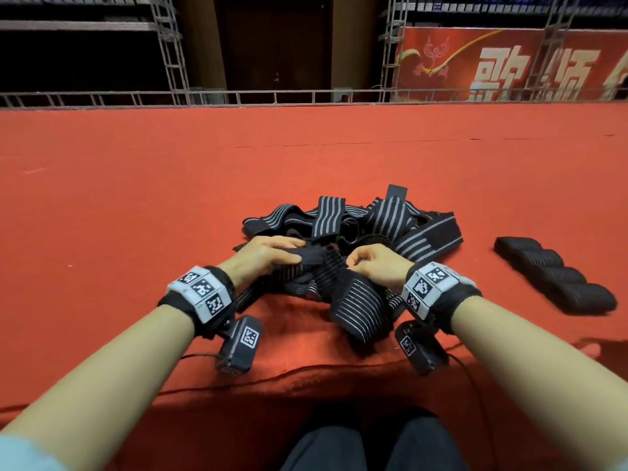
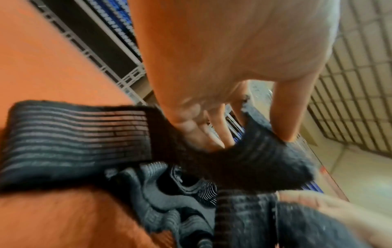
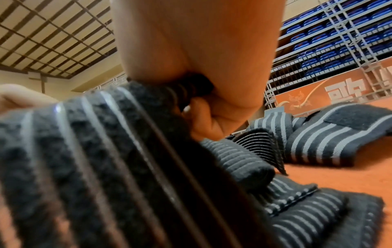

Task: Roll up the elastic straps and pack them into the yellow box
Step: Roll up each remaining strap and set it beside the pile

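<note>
Both hands work one striped elastic strap [image 1: 343, 283] at the near side of a tangled strap pile [image 1: 356, 226] on the red carpet [image 1: 136, 185]. The left hand [image 1: 268, 253] pinches the strap's dark end; the right hand [image 1: 377, 263] has its fingers curled around it. Four rolled straps [image 1: 557, 277] lie in a row toward the carpet's right edge. The red banner [image 1: 509, 66] carries large white characters (only partly visible, not readable). No yellow box is in view.

Carpeted stage [image 1: 136, 185], blue seating tiers [image 3: 331, 48]

Black straps [image 1: 343, 232] with grey stripes lie on the red-orange carpet [image 1: 136, 198].
</note>
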A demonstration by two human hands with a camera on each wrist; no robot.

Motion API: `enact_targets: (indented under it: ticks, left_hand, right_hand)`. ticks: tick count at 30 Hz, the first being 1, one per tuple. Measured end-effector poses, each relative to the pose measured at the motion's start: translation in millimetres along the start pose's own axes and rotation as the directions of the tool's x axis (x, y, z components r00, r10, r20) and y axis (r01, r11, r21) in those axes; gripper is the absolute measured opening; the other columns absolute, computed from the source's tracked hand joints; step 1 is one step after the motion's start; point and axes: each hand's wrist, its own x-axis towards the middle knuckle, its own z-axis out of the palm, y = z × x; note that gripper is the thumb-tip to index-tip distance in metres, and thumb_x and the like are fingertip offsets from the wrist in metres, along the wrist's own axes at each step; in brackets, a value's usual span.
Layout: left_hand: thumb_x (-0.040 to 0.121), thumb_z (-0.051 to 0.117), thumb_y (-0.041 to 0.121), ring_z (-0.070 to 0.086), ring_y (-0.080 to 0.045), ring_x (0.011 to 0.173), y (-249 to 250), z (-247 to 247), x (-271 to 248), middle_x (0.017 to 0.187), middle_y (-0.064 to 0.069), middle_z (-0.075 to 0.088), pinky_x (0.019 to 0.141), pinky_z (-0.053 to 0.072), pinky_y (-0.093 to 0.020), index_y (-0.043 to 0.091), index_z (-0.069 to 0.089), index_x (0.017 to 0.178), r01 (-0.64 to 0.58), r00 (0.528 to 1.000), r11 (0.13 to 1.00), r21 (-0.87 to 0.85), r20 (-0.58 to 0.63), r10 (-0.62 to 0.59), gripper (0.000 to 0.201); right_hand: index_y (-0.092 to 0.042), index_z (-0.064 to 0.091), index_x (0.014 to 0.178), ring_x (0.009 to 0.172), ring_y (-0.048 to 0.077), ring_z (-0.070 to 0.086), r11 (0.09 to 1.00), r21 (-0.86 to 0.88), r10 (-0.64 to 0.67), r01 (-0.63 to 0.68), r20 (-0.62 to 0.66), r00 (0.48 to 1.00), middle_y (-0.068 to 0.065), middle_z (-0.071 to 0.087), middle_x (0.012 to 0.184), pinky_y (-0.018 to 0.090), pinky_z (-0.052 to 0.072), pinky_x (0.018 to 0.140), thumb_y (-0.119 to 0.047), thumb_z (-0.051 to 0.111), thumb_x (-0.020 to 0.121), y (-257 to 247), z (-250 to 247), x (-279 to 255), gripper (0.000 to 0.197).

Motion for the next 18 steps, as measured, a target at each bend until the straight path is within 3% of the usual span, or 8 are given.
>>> enact_targets:
  ticks: [1, 3, 6, 9, 11, 14, 16, 18]
  left_hand:
    - [0.077, 0.067, 0.000, 0.061, -0.009, 0.097, 4, 4, 3, 0.115, 0.005, 0.064, 0.082, 0.045, -0.026, 0.014, 0.071, 0.074, -0.002, 0.997, 0.999, 0.053, 0.074, -0.002, 0.015]
    - [0.077, 0.067, 0.000, 0.061, -0.004, 0.086, 8, 13, 6, 0.102, 0.003, 0.064, 0.073, 0.046, -0.019, 0.009, 0.068, 0.071, -0.016, 0.988, 0.989, 0.145, 0.152, -0.006, 0.011]
    - [0.081, 0.068, 0.002, 0.057, -0.011, 0.066, 5, 18, 7, 0.073, -0.005, 0.062, 0.062, 0.042, -0.022, 0.006, 0.067, 0.075, -0.047, 0.999, 0.969, 0.241, 0.024, 0.043, 0.007]
    - [0.078, 0.070, 0.002, 0.058, -0.011, 0.062, -2, 0, 7, 0.067, -0.003, 0.065, 0.063, 0.042, -0.025, 0.009, 0.068, 0.071, -0.050, 0.987, 0.992, 0.114, -0.149, 0.067, 0.010]
    - [0.067, 0.076, 0.011, 0.060, -0.017, 0.065, -2, -14, 6, 0.073, -0.008, 0.067, 0.066, 0.042, -0.028, 0.008, 0.070, 0.077, -0.049, 0.972, 0.998, -0.047, -0.232, 0.037, 0.012]
    - [0.075, 0.072, 0.008, 0.061, -0.017, 0.063, 6, -22, 4, 0.074, -0.008, 0.068, 0.063, 0.046, -0.026, 0.005, 0.069, 0.087, -0.096, 0.953, 0.982, -0.160, -0.299, 0.045, 0.013]
    - [0.083, 0.064, 0.002, 0.061, -0.014, 0.059, 13, -21, 6, 0.070, -0.005, 0.067, 0.058, 0.048, -0.022, 0.005, 0.067, 0.086, -0.123, 0.948, 0.977, -0.176, -0.311, 0.064, 0.005]
    - [0.084, 0.062, 0.000, 0.063, -0.015, 0.062, 19, -16, 8, 0.073, -0.006, 0.068, 0.058, 0.051, -0.021, 0.004, 0.068, 0.085, -0.141, 0.950, 0.967, -0.213, -0.305, 0.072, 0.007]
  right_hand:
    - [-0.016, 0.057, 0.071, 0.059, 0.006, 0.050, 1.000, 0.010, -0.019, 0.018, 0.014, 1.000, -0.004, 0.055, 0.066, 0.014, 0.041, 0.054, 0.000, 0.060, 0.085, -2, 3, 1, 0.022]
    - [-0.017, 0.059, 0.074, 0.062, 0.007, 0.052, 0.999, 0.000, -0.046, 0.046, 0.037, 0.998, -0.003, 0.058, 0.069, 0.017, 0.042, 0.059, -0.001, 0.061, 0.085, -5, 7, 3, 0.019]
    - [-0.017, 0.066, 0.081, 0.076, 0.012, 0.059, 0.999, -0.012, -0.043, 0.044, 0.033, 0.999, 0.000, 0.065, 0.081, 0.025, 0.048, 0.074, -0.007, 0.065, 0.086, -5, 1, 3, 0.011]
    - [-0.022, 0.071, 0.085, 0.090, 0.015, 0.062, 0.989, -0.147, -0.029, 0.001, -0.192, 0.981, -0.002, 0.069, 0.093, 0.027, 0.049, 0.084, -0.015, 0.061, 0.088, 4, -28, 0, 0.013]
    - [-0.019, 0.073, 0.096, 0.096, 0.024, 0.063, 0.961, -0.220, 0.060, -0.167, -0.426, 0.903, 0.003, 0.069, 0.100, 0.030, 0.050, 0.085, -0.017, 0.053, 0.090, 15, -58, 3, 0.021]
    - [-0.009, 0.062, 0.115, 0.105, 0.032, 0.059, 0.921, -0.198, 0.204, -0.334, -0.487, 0.850, 0.011, 0.063, 0.113, 0.035, 0.047, 0.087, -0.011, 0.046, 0.088, 19, -79, 12, 0.031]
    - [-0.017, 0.055, 0.123, 0.111, 0.027, 0.056, 0.956, -0.183, 0.120, -0.231, -0.472, 0.873, 0.001, 0.057, 0.119, 0.035, 0.046, 0.093, -0.011, 0.048, 0.083, 8, -70, 16, 0.041]
    - [-0.024, 0.055, 0.130, 0.119, 0.021, 0.053, 0.992, -0.126, -0.042, -0.006, -0.376, 0.926, -0.003, 0.057, 0.126, 0.035, 0.043, 0.102, -0.007, 0.055, 0.080, -11, -45, 10, 0.053]
